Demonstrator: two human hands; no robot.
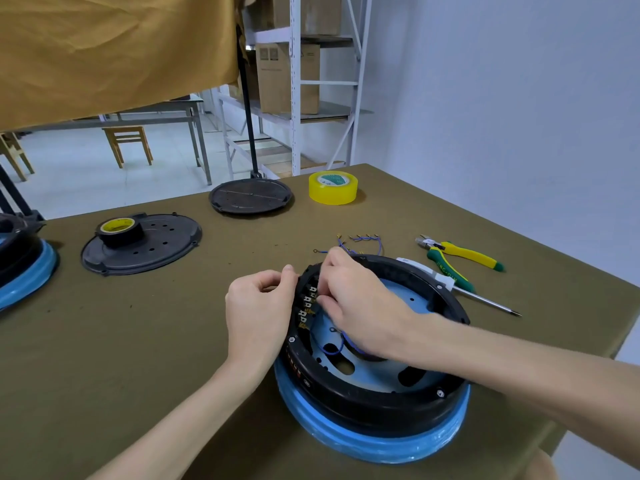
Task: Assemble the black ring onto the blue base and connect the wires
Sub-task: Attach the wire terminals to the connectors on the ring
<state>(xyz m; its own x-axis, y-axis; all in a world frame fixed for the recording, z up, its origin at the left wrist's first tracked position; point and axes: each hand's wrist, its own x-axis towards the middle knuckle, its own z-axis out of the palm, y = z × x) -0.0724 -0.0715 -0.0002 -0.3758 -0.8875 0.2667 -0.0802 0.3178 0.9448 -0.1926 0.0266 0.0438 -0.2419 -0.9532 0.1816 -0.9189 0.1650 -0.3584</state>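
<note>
The black ring [374, 403] sits on the blue base [374, 441] near the table's front right. A row of metal terminals [306, 306] lines the ring's left inner wall. My left hand [259, 306] pinches the ring's outer left rim beside those terminals. My right hand [353, 303] reaches into the ring, its fingers closed on a blue wire [341, 342] at the terminals; the wire loops down over the base's inside. More blue wires [363, 241] with ring lugs lie on the table just behind the ring.
Pliers [460, 254] and a white-handled screwdriver [481, 296] lie to the right. Yellow tape [333, 187], a black round plate [251, 195], and a black cover [142, 247] carrying a black tape roll [119, 230] lie behind. A second blue-and-black unit [20, 265] sits at the left edge.
</note>
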